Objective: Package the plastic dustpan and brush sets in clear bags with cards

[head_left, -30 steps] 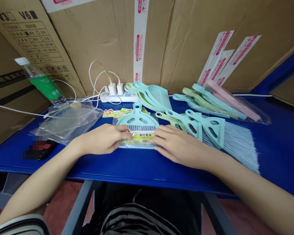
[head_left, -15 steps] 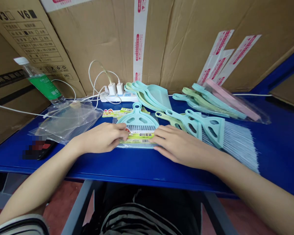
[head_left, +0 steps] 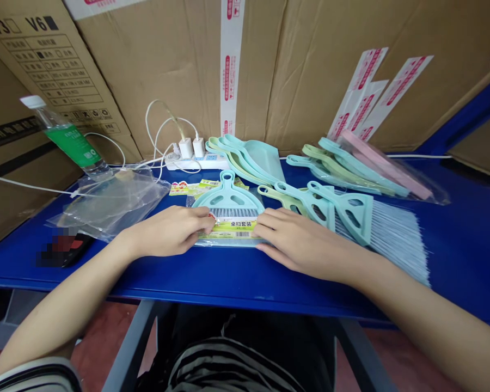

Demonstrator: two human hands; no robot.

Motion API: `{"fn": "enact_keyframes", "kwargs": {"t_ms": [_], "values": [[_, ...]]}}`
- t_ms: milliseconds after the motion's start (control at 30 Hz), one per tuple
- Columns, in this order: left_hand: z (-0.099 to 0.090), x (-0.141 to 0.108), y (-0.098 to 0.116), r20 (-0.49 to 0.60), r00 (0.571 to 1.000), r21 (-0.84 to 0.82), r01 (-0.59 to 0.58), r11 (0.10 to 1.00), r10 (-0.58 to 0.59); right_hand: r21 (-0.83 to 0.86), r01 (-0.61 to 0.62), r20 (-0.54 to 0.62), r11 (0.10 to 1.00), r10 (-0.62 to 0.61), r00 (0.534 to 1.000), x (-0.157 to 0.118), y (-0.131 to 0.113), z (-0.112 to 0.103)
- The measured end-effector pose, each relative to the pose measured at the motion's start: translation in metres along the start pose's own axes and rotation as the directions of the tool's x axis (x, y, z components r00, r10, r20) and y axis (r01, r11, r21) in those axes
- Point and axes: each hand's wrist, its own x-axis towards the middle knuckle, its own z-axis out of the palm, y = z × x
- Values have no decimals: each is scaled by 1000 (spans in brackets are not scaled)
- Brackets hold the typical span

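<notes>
You have the blue counter (head_left: 212, 280) under everything, backed by cardboard (head_left: 159, 54). Your left forearm (head_left: 65, 307) slants up and inward from the lower left; your right forearm (head_left: 424, 310) mirrors it from the lower right. Three loose brushes (head_left: 366, 220) overlap just beyond your right hand (head_left: 306, 242). Both hands are palm down, pointing inward at each other. Your left hand (head_left: 173, 231) has its fingers curled, tips at the left end of the printed label (head_left: 239, 224); your right has bent, slightly spread fingers, tips at the other end. Pinching or only pressing: cannot tell, either side. The turquoise brush (head_left: 227, 197) lies mid-counter, between and just beyond your fingertips. Its handle (head_left: 227, 187) points away from you, bristles (head_left: 237, 213) toward you; long axis roughly square to the counter's front edge. The label lies crosswise at the bristles, long axis left to right, text upright from your side.
</notes>
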Motion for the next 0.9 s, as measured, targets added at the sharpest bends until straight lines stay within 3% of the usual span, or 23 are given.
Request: {"fn": "enact_keyframes", "kwargs": {"t_ms": [300,900], "values": [[2,3,2,64,996,62,56,996,-60,6,-13,12,1000,13,1000,0,-1,-2],[4,3,1,74,995,101,58,993,-65,7,-12,28,1000,12,1000,-1,-1,-1]]}}
